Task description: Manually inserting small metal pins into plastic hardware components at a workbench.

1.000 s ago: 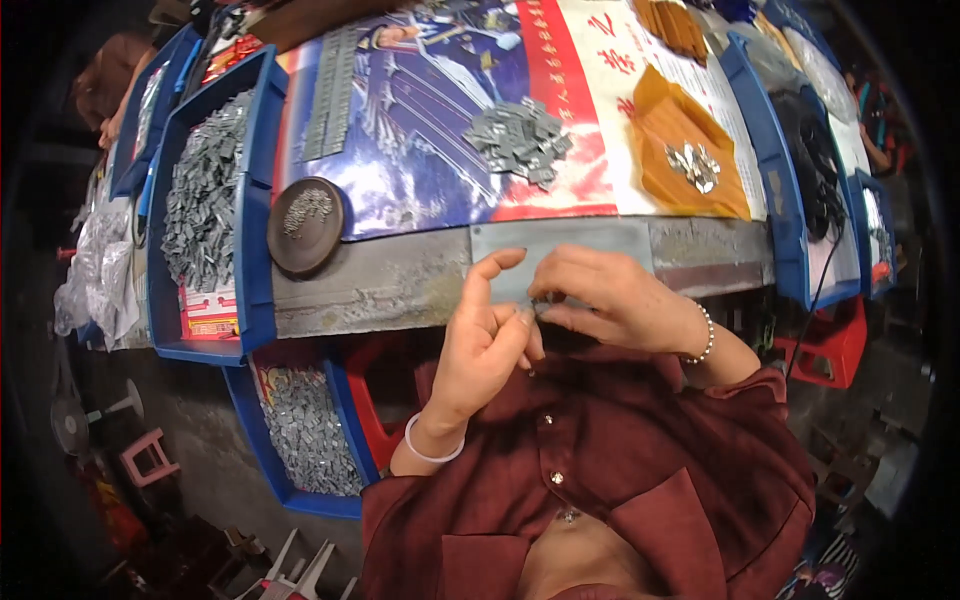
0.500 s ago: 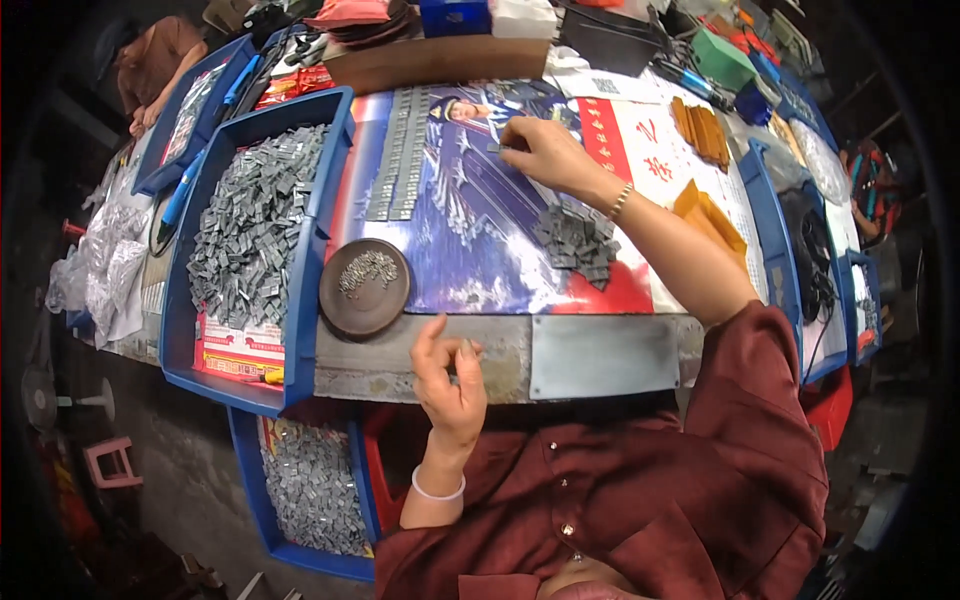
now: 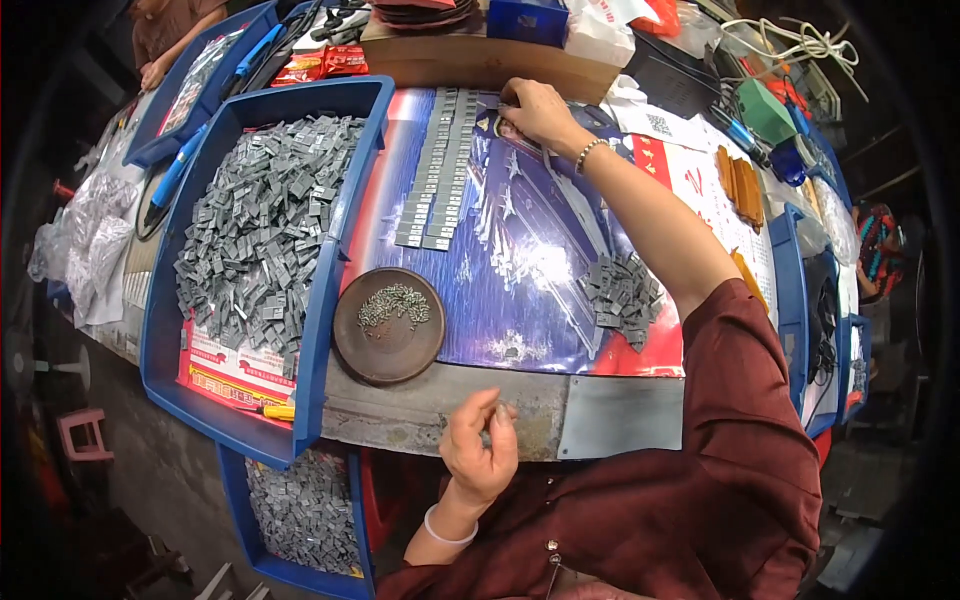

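My right hand (image 3: 540, 112) reaches over the far end of the printed sheet, beside the top of two long rows of small grey pieces (image 3: 440, 180). Its fingers are pinched together, and whatever sits between the tips is hidden. A loose pile of similar grey pieces (image 3: 622, 295) lies on the sheet's right part, under my right forearm. My left hand (image 3: 480, 447) hovers by the table's near edge, fingers loosely bent, thumb apart, nothing visible in it. Beyond it stands a round brown dish (image 3: 385, 350) with tiny metal parts (image 3: 395, 308) inside.
A large blue tray (image 3: 328, 330) heaped with grey pieces (image 3: 270, 215) stands on the left; another blue bin (image 3: 240, 505) sits lower. A metal plate (image 3: 622, 418) lies at the near edge. A wooden block (image 3: 480, 62) bounds the back. Another person (image 3: 170, 35) sits far left.
My right hand has moved farther away, to the far end of the grey rows. My left hand's fingers have curled in more. The view has shifted, so the table appears lower.
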